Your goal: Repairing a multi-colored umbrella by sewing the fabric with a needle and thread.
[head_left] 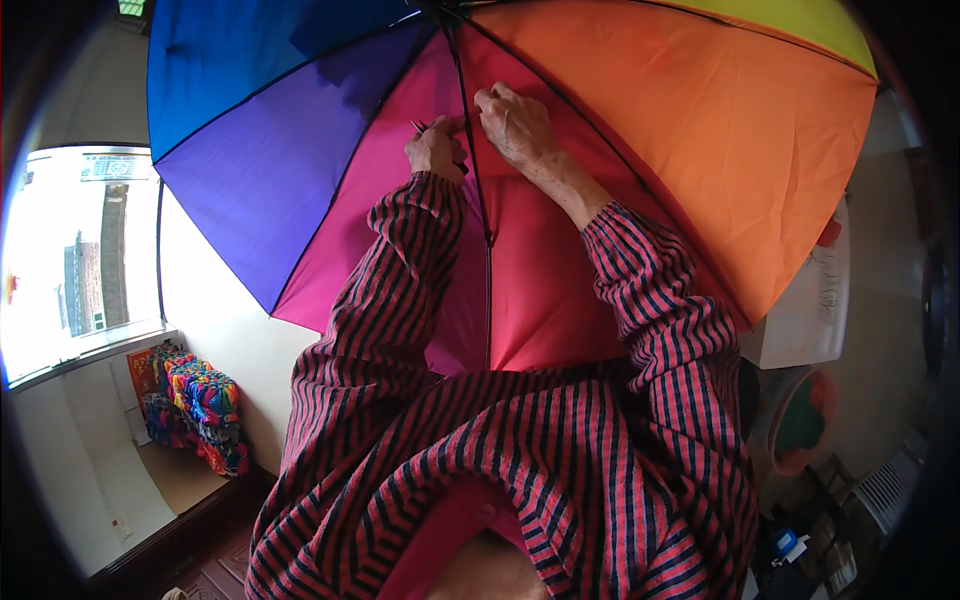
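Observation:
An opened umbrella with rainbow-coloured panels and thin black ribs spreads in front of me, its inner side showing. My left hand is closed against the magenta panel, left of a rib. From its fingers stick out the thin tips of a small pointed metal tool, perhaps scissors; the fingers cover most of it. Just right of the same rib, my right hand is closed with bent fingers close to the red panel. What it pinches, if anything, is too small to make out.
At the left, a bundle of multicoloured fabric items stands on a ledge below a bright window. To the right are a white box, a round tub with something green inside, and dark clutter lower down.

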